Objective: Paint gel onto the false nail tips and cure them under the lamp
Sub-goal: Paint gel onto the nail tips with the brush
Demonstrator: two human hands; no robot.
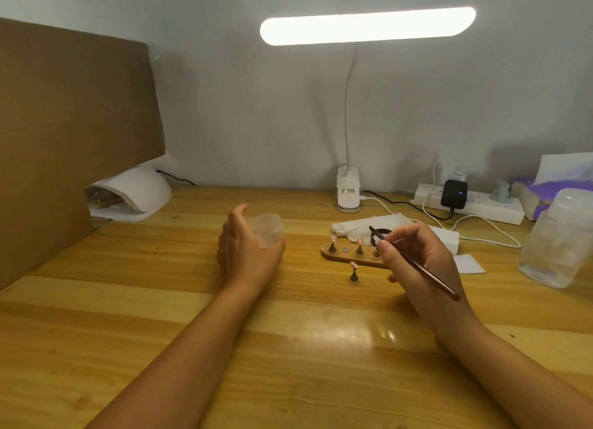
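A pale wooden worktop (160, 300) runs up to a grey wall, lit from above by a bright desk lamp (367, 25) clipped at the back edge, which throws its light straight onto the working area. At the back left a white curing lamp (134, 187) sits partly under a leaning cardboard sheet (73, 123), its mouth turned towards the middle, probably so that painted pieces can be slid in with a short reach.

The nail tips (359, 240) are pink and stand on small pegs along a wooden base (349, 259) near the centre. That raises each tip off the wood so it can be coated without being touched. One loose peg (354, 274) with its own tip stands just in front of the base, apart from it, likely singled out for work.

The left hand (247, 252) grips a small clear cup (266, 231), lifted clear of the worktop; what is in it cannot be made out. The right hand (417, 258) pinches a thin brush (430, 275) like a pen, bristle end pointing back over the base towards a white paper towel (369, 222) behind it. The pen grip suits fine strokes. No tip is in the curing lamp that I can see, so the curing seems not yet done.
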